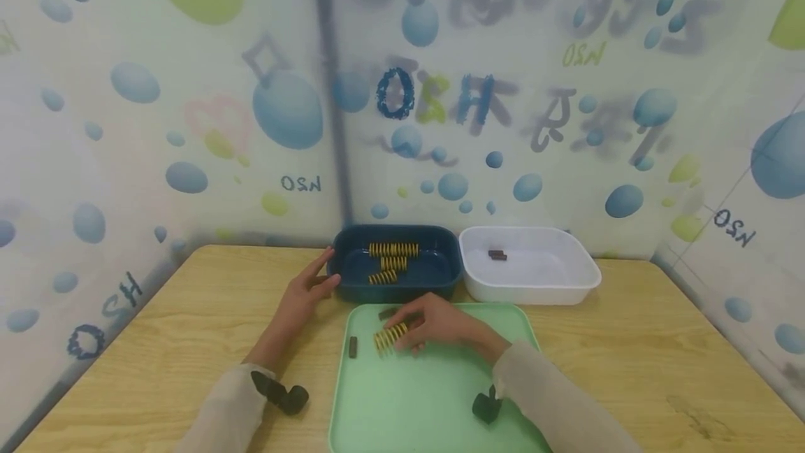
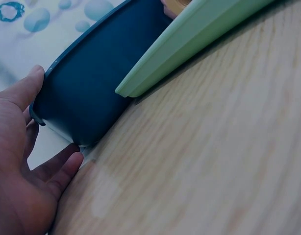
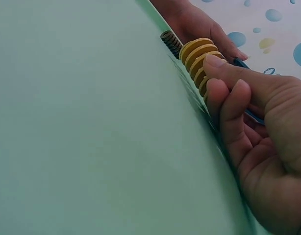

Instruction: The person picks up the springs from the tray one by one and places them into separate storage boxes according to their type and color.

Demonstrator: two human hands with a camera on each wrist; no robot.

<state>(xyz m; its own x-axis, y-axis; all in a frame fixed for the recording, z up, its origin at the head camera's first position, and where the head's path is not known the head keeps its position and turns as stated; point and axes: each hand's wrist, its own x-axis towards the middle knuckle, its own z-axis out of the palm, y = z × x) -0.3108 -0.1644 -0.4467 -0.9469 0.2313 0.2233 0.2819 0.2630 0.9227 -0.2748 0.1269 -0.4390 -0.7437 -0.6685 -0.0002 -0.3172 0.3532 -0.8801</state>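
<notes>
My right hand pinches a yellow coil spring between thumb and fingers, over the far left part of the green tray. In the right wrist view the spring points away from the fingertips. One small dark brown spring lies by the tray's left edge, and another dark piece is partly covered by my right hand. My left hand touches the left end of the dark blue bin, its fingers spread. In the left wrist view the thumb rests at the bin's rim.
Several yellow springs lie inside the blue bin. Beside it stands a white bin with two small dark springs. Both bins stand behind the tray on a wooden table, before a patterned wall.
</notes>
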